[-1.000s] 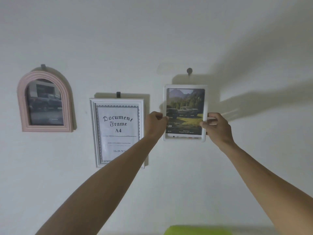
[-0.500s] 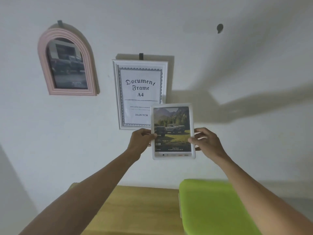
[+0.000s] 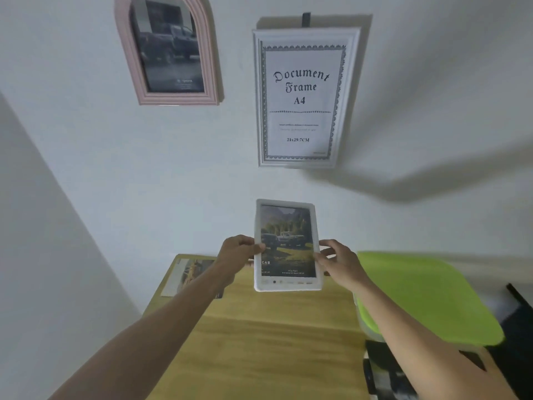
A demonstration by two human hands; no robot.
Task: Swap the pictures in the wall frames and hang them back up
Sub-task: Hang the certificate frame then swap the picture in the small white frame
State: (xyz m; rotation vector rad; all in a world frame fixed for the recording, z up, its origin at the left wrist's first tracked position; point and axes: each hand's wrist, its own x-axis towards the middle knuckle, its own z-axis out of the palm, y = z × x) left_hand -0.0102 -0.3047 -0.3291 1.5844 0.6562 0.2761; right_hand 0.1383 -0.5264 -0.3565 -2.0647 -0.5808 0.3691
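Note:
I hold a small white frame (image 3: 287, 285) with a picture of jeeps in a green landscape upright above the wooden table (image 3: 259, 342). My left hand (image 3: 238, 252) grips its left edge and my right hand (image 3: 339, 259) grips its right edge. On the wall above hang a pink arched frame (image 3: 138, 79) with a dark truck picture and a white frame (image 3: 305, 96) reading "Document Frame A4". A loose picture (image 3: 190, 272) lies on the table's far left corner, partly behind my left arm.
A bright green lid or tray (image 3: 427, 298) sits on a container at the table's right. Dark objects (image 3: 383, 370) lie below it at the right edge. A side wall (image 3: 43, 255) closes in on the left.
The small frame has come off its wall hook and moved down and toward me, over the table. My view has tilted down, so the table and green lid now show.

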